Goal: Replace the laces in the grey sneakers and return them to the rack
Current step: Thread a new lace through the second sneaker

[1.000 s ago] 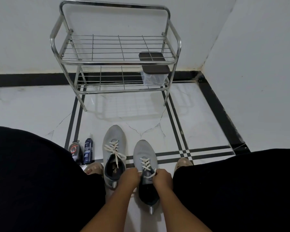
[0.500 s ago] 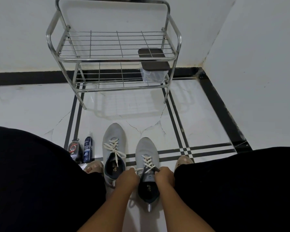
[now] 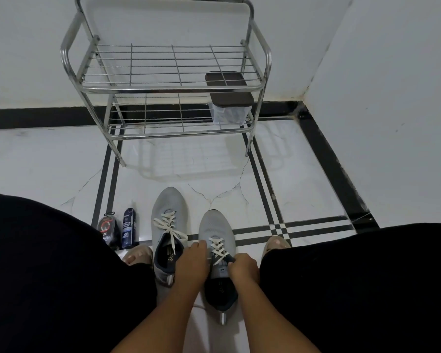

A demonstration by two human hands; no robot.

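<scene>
Two grey sneakers stand side by side on the white tiled floor (image 3: 303, 179), toes pointing to the shoe rack (image 3: 163, 85), and we see them between the person's knees in black cloth. We see the left sneaker (image 3: 169, 215) with its cream lace (image 3: 169, 226) already crossed through the eyelets, and the loose ends fall over the dark opening. We see the right sneaker (image 3: 215, 226) a little nearer to the person, and its cream lace (image 3: 218, 247) is crossed in a tight ladder over the tongue.

We find both hands on the right sneaker. Our view shows the left hand (image 3: 191, 263) with curled fingers at the left side of the lacing, and it seems to pinch the lace there. We see the right hand (image 3: 242, 266) also curled, pinching the lace end at the right side near the top eyelets.

We notice the rack is of shiny metal wire with two shelves, and it stands against the far wall, well apart from the sneakers. On its lower shelf, at the right end, we see a clear container with a dark brown lid (image 3: 231, 103). Near the left sneaker, on the floor, we see a dark blue spray can (image 3: 128, 228) and just beside it a small shoe polish applicator (image 3: 108, 228). We see bare toes at each side of the sneakers.
</scene>
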